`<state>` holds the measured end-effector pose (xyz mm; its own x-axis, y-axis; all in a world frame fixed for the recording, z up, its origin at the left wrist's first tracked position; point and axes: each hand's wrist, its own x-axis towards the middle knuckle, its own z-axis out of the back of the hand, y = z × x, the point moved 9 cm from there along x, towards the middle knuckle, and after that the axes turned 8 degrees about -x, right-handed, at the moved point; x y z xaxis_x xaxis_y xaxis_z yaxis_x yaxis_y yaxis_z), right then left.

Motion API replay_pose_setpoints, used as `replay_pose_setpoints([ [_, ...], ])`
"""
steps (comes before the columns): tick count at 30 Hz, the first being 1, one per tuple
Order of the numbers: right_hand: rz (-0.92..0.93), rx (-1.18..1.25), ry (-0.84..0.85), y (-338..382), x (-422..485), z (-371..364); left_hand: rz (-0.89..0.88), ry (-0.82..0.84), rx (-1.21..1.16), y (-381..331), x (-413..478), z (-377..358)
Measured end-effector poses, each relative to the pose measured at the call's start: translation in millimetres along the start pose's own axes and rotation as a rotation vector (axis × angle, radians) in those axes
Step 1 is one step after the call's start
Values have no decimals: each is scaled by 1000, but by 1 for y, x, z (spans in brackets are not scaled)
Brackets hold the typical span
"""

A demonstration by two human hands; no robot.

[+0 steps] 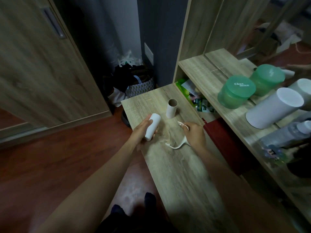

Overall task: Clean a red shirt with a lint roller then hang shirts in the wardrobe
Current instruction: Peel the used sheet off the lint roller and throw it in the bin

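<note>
My left hand (142,130) is closed around a white lint roll (152,126) and holds it just above the wooden desk (170,167). My right hand (195,133) grips the white plastic lint roller handle (176,145), whose two prongs stick out to the left of the hand. An empty cardboard core (172,108) stands upright on the desk, just beyond both hands. The wardrobe door (38,68) stands at the left. No red shirt is in view.
The shelf (217,76) at the right carries a green lidded tub (235,93), a white cylinder (276,108) and bottles in front of a mirror. A red box (225,142) sits under the shelf. Bags (134,81) crowd the floor corner beyond the desk.
</note>
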<state>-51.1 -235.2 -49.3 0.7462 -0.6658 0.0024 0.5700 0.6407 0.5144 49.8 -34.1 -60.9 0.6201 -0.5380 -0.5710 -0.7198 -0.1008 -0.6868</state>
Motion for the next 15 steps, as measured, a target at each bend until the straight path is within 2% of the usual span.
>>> replay_pose_setpoints([
  [5, -67, -49, 66, -7, 2, -4, -26, 20, 111, -5, -3, -1],
  [8, -64, -38, -11, -5, 4, 5, -43, -15, 145, -8, 0, 2],
  [11, -30, 161, -55, 17, 0, 19, -26, -52, 140, -10, 2, 0],
  [15, -3, 508, 125, 50, -10, 15, -50, -24, 142, -14, 5, -8],
])
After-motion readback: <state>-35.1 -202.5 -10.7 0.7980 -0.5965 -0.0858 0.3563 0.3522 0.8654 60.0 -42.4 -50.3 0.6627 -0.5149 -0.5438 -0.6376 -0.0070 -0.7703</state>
